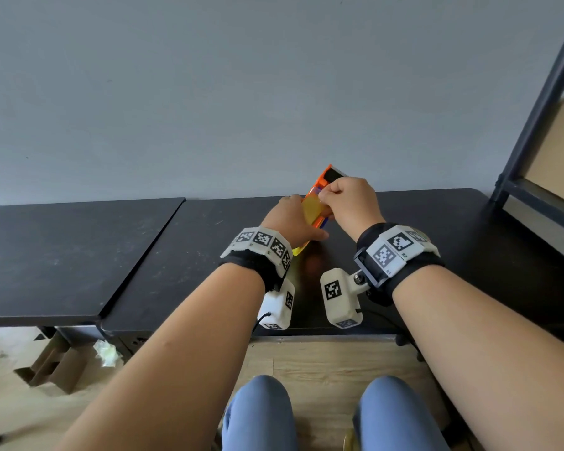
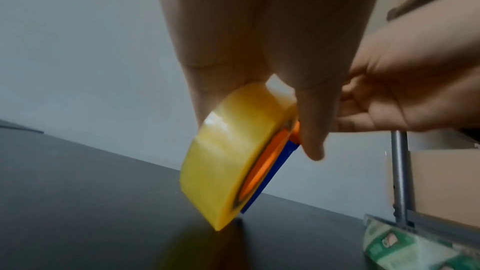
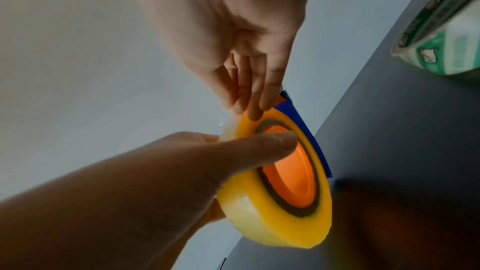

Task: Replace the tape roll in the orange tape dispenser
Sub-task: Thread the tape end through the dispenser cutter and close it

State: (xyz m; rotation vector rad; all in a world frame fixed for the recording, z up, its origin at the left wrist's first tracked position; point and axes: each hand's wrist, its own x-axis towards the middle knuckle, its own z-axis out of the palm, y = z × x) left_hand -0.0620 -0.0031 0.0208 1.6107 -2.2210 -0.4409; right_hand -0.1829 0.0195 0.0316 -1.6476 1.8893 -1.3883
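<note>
The orange tape dispenser [image 1: 327,178] is tilted up off the black table [image 1: 183,265] near the wall. A yellow tape roll [image 1: 312,210] sits on its orange hub [image 3: 288,167], against a blue side plate [image 3: 298,114]. My left hand [image 1: 302,221] grips the tape roll [image 2: 223,151], its thumb [image 3: 259,147] lying across the roll's face and its fingers on the rim. My right hand [image 1: 323,198] is curled, and its fingertips [image 3: 253,108] pinch the top edge of the tape roll [image 3: 272,202], where a bit of clear film shows. The rest of the dispenser is hidden by my hands.
A green and white packet [image 2: 415,243] lies on the table to the right of the dispenser. A dark metal shelf frame [image 1: 534,125] holding cardboard stands at the right end. A second black table [image 1: 62,249] adjoins on the left. Cardboard [image 1: 56,362] lies on the floor.
</note>
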